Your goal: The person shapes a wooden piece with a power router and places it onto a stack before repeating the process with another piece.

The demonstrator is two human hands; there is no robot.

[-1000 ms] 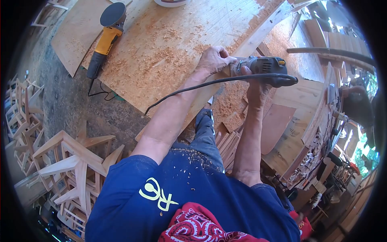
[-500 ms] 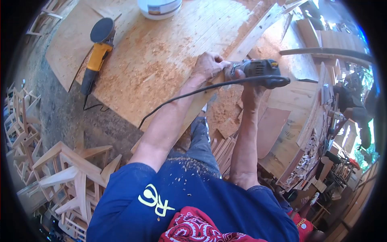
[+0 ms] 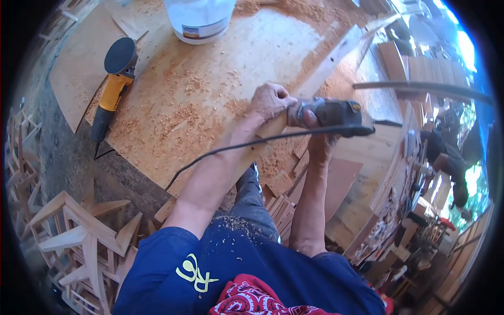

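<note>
Grip of right hand wraps power tool.

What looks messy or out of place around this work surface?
Wood shavings lie strewn over the plywood, unswept. Odder is the black cord: from the power tool in the right hand, it crosses in front of the left forearm, where it might snag.

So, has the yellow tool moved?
No: the yellow tool lies at the same spot along the edge of the wooden tabletop; only the view shifted.
</note>
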